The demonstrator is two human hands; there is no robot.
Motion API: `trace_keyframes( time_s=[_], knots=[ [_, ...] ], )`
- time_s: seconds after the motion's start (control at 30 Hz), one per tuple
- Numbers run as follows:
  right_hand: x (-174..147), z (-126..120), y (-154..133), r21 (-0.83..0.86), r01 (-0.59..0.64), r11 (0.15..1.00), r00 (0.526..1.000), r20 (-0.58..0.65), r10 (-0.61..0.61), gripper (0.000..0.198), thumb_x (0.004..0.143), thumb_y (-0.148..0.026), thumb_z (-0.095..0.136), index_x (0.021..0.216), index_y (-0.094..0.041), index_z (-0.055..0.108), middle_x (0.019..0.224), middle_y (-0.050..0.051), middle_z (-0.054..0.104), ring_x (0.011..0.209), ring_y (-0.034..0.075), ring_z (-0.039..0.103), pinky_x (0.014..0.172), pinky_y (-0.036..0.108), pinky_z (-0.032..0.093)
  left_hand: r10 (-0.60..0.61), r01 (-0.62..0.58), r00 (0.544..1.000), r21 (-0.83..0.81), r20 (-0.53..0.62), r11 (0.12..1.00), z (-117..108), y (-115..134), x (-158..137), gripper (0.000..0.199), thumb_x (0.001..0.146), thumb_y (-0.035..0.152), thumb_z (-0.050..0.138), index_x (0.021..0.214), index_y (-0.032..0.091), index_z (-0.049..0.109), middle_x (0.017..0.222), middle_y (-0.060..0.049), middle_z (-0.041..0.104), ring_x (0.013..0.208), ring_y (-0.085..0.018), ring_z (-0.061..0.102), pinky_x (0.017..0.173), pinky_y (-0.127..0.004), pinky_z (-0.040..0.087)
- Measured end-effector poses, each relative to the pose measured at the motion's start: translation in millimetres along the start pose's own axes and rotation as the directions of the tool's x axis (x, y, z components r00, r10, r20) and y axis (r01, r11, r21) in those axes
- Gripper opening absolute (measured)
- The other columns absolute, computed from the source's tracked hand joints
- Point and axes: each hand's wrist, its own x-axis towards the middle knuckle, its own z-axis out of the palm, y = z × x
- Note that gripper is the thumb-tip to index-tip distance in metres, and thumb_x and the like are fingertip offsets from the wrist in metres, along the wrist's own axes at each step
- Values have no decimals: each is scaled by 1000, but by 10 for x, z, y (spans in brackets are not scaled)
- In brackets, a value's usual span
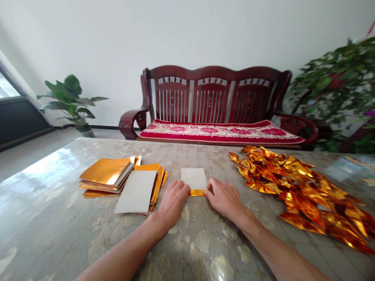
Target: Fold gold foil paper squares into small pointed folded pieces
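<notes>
A sheet of gold foil paper [193, 176] lies on the table with its pale side up. Its near edge is folded over, showing a narrow gold strip. My left hand [175, 197] is closed on the left end of that fold, and my right hand [224, 197] pinches the right end. Left of my hands are stacks of flat foil paper [107, 171], some gold side up, with a pale sheet [137, 191] on top of the nearer stack. To the right spreads a heap of folded gold paper pieces [293, 183] with pointed ends.
The table [199, 249] has a glossy, patterned cover. A clear plastic bag [351, 169] lies at its far right. Behind the table stands a dark red wooden bench [211, 93] with a floral cushion [219, 132]. Potted plants [72, 99] flank the bench.
</notes>
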Motion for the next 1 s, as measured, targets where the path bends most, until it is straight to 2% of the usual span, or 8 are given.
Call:
trace_keyframes(
  time_s=[0.3, 0.53, 1.0],
  knots=[
    [-7, 9, 26, 18, 13, 1000, 1000, -6, -13, 9, 86, -30, 63, 84, -23, 58, 83, 0, 69, 83, 18, 63, 69, 30, 30, -38, 35, 998, 63, 44, 997, -16, 13, -1, 15, 97, 19, 49, 98, 21, 63, 98, -5, 63, 93, -22, 56, 84, -33, 45],
    [-14, 4, 31, 27, 25, 999, 1000, -13, -25, 8, 87, -29, 62, 84, -23, 58, 84, 0, 70, 84, 19, 62, 70, 30, 31, -35, 33, 998, 45, 51, 998, -57, 26, -12, 16, 96, 16, 47, 98, 21, 62, 99, -5, 63, 93, -22, 56, 84, -33, 45],
    [-16, 30, 51, 39, 37, 999, 999, -30, -35, 10, 87, -31, 63, 83, -23, 58, 80, -1, 68, 82, 18, 61, 69, 28, 30, 8, -8, 1000, 32, 5, 999, -27, -5, -32, 13, 96, 20, 51, 97, 22, 63, 97, -4, 62, 91, -23, 54, 82, -34, 43]
  ],
)
